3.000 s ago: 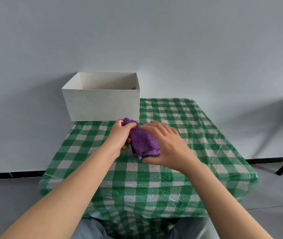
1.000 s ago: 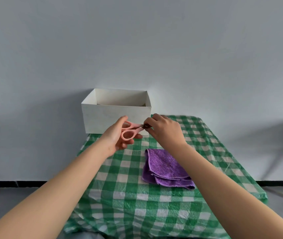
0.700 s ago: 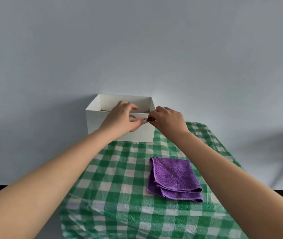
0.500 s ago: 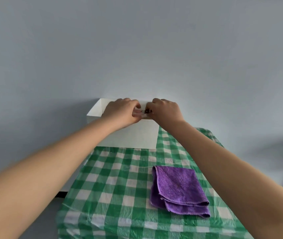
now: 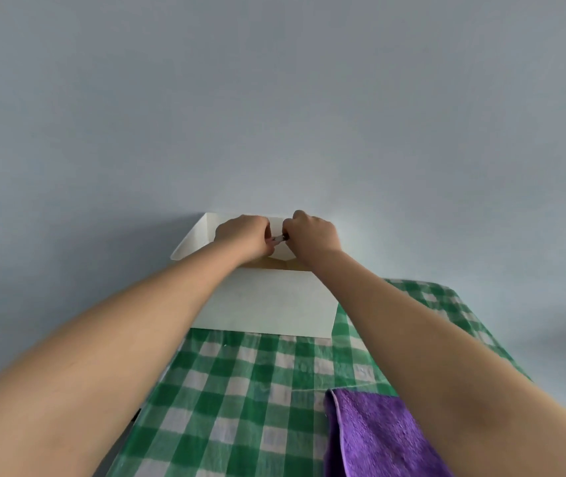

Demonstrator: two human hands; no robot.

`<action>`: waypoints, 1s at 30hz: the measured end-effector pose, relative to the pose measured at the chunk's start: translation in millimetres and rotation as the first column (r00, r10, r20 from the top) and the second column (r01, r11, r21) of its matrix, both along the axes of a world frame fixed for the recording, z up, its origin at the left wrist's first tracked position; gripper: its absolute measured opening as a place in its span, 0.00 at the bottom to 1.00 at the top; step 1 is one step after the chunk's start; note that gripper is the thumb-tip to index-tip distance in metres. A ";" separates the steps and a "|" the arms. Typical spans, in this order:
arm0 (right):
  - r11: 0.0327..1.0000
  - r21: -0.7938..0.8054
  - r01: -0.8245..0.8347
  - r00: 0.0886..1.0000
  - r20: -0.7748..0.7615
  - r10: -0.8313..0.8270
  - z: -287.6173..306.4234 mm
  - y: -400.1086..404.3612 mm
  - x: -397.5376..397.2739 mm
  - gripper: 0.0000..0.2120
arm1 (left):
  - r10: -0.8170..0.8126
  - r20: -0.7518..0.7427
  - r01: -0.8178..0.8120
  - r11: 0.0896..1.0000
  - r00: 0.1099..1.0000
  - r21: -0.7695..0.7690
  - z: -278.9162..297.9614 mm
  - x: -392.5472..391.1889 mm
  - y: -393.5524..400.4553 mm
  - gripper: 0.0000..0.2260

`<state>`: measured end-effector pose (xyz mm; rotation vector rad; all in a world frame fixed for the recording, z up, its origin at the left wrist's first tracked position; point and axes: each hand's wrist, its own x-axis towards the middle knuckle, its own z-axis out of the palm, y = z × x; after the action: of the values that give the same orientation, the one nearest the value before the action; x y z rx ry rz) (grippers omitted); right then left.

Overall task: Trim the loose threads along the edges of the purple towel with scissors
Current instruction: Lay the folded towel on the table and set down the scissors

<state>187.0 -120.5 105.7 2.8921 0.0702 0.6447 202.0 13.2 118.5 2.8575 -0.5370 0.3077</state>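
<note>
Scissors (image 5: 279, 238): only a short grey-and-pink sliver shows between the two fists above the white box (image 5: 268, 304); long axis runs left to right, point direction hidden.
Left hand (image 5: 243, 237): fingers curled round the scissors' left end.
Right hand (image 5: 312, 235): fingers curled, pinching the right end.
Purple towel (image 5: 378, 438): folded, lying on the green checked tablecloth (image 5: 240, 390), lower right, well apart from both hands.

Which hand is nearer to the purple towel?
Right, narrowly. Both the right hand and left hand are over the white box, far beyond the purple towel.
</note>
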 end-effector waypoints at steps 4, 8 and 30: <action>0.990 0.144 0.000 0.993 -0.120 0.018 -14.2 5.7 23.4 0.16 | 0.007 -0.049 -0.006 1.000 0.999 0.003 -18.9 29.2 2.8 0.11; 0.931 0.364 -0.007 0.968 -0.230 0.097 -25.7 5.5 38.4 0.16 | 0.017 -0.099 -0.012 0.999 0.995 0.044 -30.1 49.1 3.9 0.12; 0.906 0.389 0.167 0.616 -0.759 0.212 -33.5 10.0 52.8 0.18 | 0.217 -0.376 -0.028 0.894 0.901 0.447 -54.9 88.5 -26.2 0.14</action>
<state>239.8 -110.5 72.2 3.3391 0.0876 -0.7997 290.5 -13.0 63.5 3.2462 -0.3663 -0.4672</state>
